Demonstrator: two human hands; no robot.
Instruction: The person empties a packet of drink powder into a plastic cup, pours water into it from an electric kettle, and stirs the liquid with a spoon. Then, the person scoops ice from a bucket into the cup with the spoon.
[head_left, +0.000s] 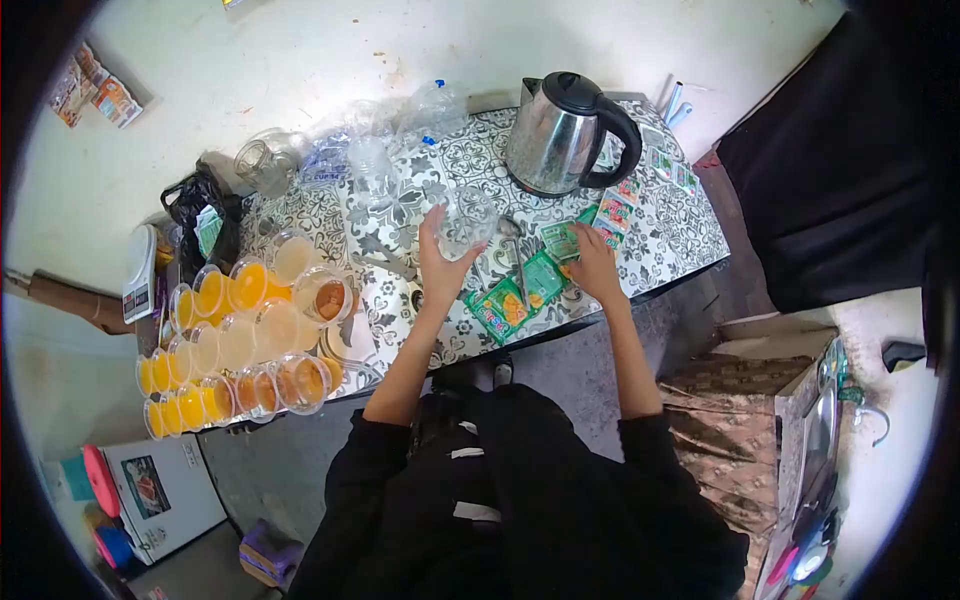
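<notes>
My left hand [444, 262] is curved around a clear plastic cup [467, 215], thumb on one side and fingers on the other. With its fingers bent, my right hand [594, 262] grips the edge of a green drink sachet [558, 239]. More green sachets with orange fruit pictures [503, 309] lie along the front edge between my hands. A metal spoon [511, 227] rests on the table beside the cup, its handle pointing toward me.
A steel kettle [556, 140] stands behind my right hand. Rows of cups with orange, pale and brown drinks [240, 340] fill the left end. A glass jug [265, 168], clear plastic bottles [371, 170], a black bag [195, 215] and a kitchen scale [141, 272] stand farther back.
</notes>
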